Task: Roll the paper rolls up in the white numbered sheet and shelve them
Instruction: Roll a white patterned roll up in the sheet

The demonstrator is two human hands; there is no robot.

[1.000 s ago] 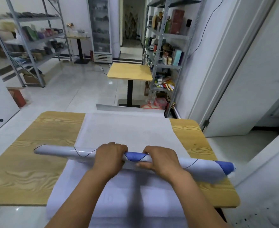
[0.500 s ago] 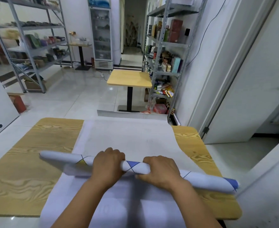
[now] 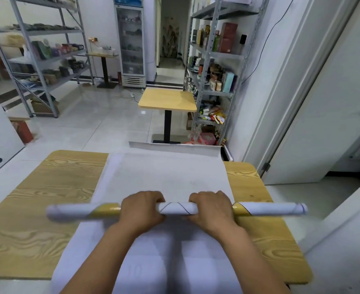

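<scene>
Looking down from the head camera, my left grip [image 3: 142, 209] and my right grip [image 3: 212, 211] both close over a long white paper roll [image 3: 176, 209] marked with thin black lines and yellow patches. Their fingers curl across its top, with a short bare stretch of roll between them. The paper roll lies crosswise on a large white paper sheet [image 3: 166, 177], and its ends reach past the sheet's edges over the light wood-grain tabletop [image 3: 47, 187]; the left end is blurred. The sheet runs away from me, its far edge curling up beyond the tabletop's far side, and faint digits show on its near part between my forearms. Beyond stand a small yellow square table [image 3: 167, 99] and, to its right, a grey metal shelf rack [image 3: 215, 60] stocked with boxes.
</scene>
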